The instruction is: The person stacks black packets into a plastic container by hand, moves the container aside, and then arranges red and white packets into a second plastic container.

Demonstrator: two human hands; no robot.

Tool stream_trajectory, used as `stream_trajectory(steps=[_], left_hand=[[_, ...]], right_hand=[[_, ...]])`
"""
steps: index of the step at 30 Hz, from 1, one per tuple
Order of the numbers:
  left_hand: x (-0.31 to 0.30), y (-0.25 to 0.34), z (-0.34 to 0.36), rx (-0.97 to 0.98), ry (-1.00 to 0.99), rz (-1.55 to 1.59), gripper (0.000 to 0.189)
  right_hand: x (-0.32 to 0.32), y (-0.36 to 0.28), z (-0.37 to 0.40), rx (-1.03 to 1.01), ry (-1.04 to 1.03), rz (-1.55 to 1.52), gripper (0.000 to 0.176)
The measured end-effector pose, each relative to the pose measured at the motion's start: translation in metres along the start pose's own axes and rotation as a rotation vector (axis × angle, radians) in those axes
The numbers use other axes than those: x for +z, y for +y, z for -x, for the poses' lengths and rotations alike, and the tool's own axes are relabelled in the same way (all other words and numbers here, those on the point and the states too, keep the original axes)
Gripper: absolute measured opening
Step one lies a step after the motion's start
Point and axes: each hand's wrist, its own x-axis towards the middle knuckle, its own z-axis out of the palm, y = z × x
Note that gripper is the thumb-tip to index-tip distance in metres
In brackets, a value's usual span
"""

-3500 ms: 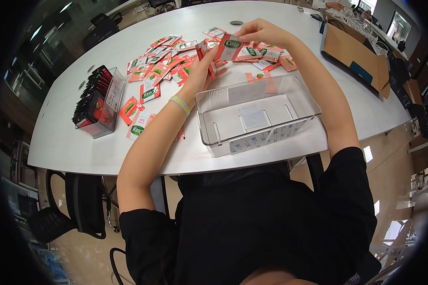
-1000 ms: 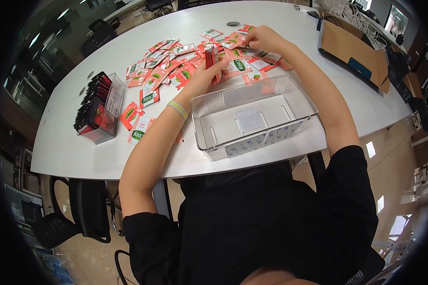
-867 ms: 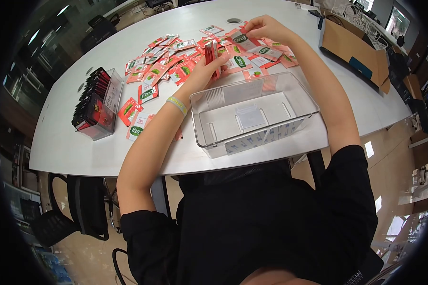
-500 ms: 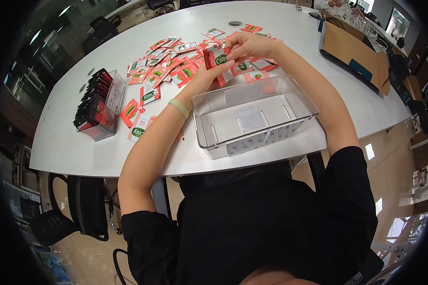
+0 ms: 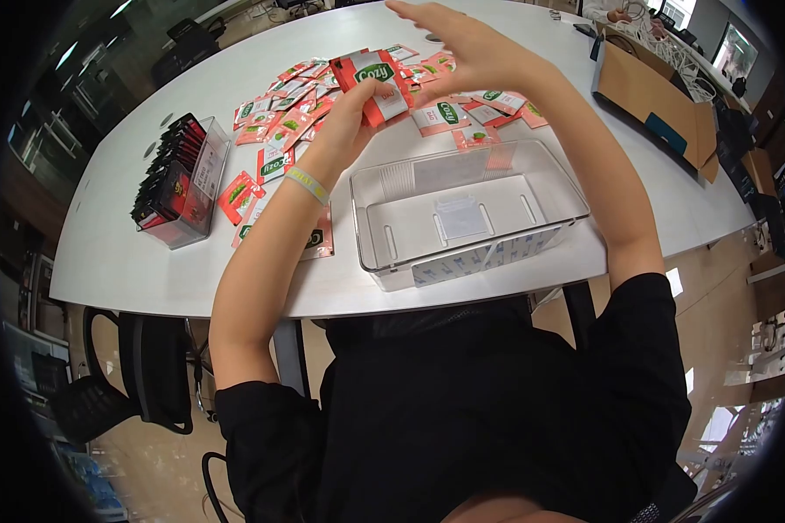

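My left hand (image 5: 351, 122) grips a red and white sachet packet (image 5: 380, 103) with a green "Cozy" label, thumb across its front. It is lifted over a spread of similar red sachets (image 5: 290, 131) on the white table. To its right my right hand (image 5: 471, 54) is raised, fingers spread and holding nothing, with the thumb pointing toward the packet. Nearer to me, between my forearms, stands a clear plastic bin (image 5: 471, 253) with a whitish label lying on its floor.
A second clear bin (image 5: 209, 179), full of dark red and black packets (image 5: 171, 179), stands at the left. An open cardboard box (image 5: 650, 109) with white cables (image 5: 672, 57) behind it lies at the right. Another person's hand (image 5: 617, 16) shows at the far right.
My left hand has moved left and turned the packet so its label faces up. My right hand has let go of it and risen away with its fingers spreading.
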Motion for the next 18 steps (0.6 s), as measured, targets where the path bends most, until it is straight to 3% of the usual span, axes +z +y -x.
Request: stream_trajectory(steps=[4, 6, 8, 10, 15, 18], left_hand=[[0.018, 0.014, 0.014, 0.055, -0.082, -0.106, 0.025], [0.027, 0.019, 0.021, 0.087, -0.139, -0.132, 0.024], [0.032, 0.022, 0.029, 0.121, -0.182, -0.169, 0.026], [0.037, 0.024, 0.035, 0.132, -0.198, -0.036, 0.025], [0.036, 0.032, 0.043, 0.112, -0.402, 0.092, 0.023], [0.037, 0.032, 0.042, 0.111, -0.422, 0.041, 0.026]], right_hand=[[-0.002, -0.044, -0.004, -0.103, -0.053, 0.081, 0.107], [0.004, -0.059, -0.006, -0.136, -0.067, 0.278, 0.105], [0.003, -0.06, -0.007, -0.135, -0.04, 0.241, 0.1], [0.002, -0.06, -0.007, -0.225, 0.136, 0.293, 0.097], [-0.003, -0.067, -0.01, -0.23, 0.158, 0.274, 0.094], [-0.003, -0.064, -0.009, -0.21, 0.161, 0.244, 0.093]])
